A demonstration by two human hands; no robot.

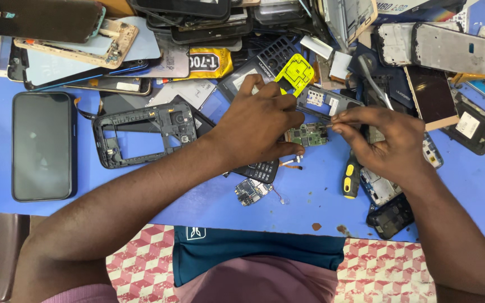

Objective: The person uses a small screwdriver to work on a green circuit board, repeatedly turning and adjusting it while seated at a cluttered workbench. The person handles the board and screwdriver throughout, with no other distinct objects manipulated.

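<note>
My left hand (259, 126) holds a small green circuit board (308, 134) at its left end, above the blue table (310, 196). My right hand (385, 143) pinches a thin dark tool (316, 114) whose shaft runs left over the board. A keypad phone part (259, 170) lies under my left wrist. A second small circuit board (251, 192) rests on the table in front of it. A yellow-and-black screwdriver (351, 178) lies below my right hand.
A black phone (42, 146) lies at the far left, a black phone frame (141, 134) beside it. Several phone shells, screens and back covers pile along the far edge, among them a yellow plastic part (294, 74). A black cover (391, 216) sits near the front edge.
</note>
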